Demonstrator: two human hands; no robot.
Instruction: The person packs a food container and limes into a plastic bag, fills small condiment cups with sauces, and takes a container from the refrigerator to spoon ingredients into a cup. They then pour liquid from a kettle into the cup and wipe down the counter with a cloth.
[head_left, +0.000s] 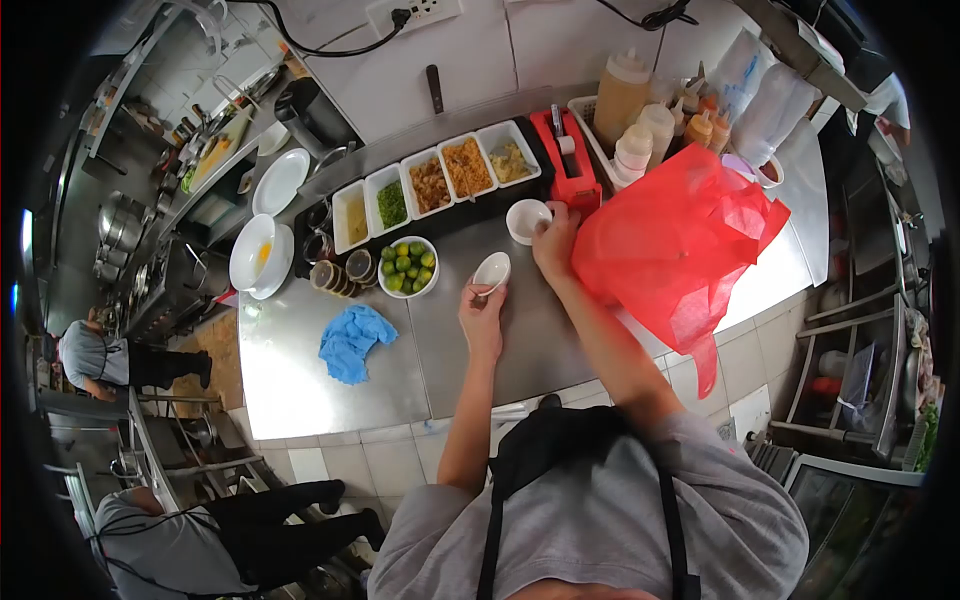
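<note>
My left hand [482,315] is closed on a small white oval dish [492,272], held tilted over the steel counter [460,350]. Farther right, my right hand [555,245] has its fingers at the rim of a small white round bowl [528,221], gripping its right side. Just right of that hand lies a large red plastic bag [670,240]. A white bowl of green limes [408,267] stands to the left of the oval dish. Behind the hands is a row of white tubs with chopped food [430,186].
A blue cloth [356,343] lies front left. Beyond it are small jars [332,278], a white bowl [262,254] and a white plate [281,182]. A red tape dispenser [567,155] and squeeze bottles [622,95] stand at the back. Two people are at the left.
</note>
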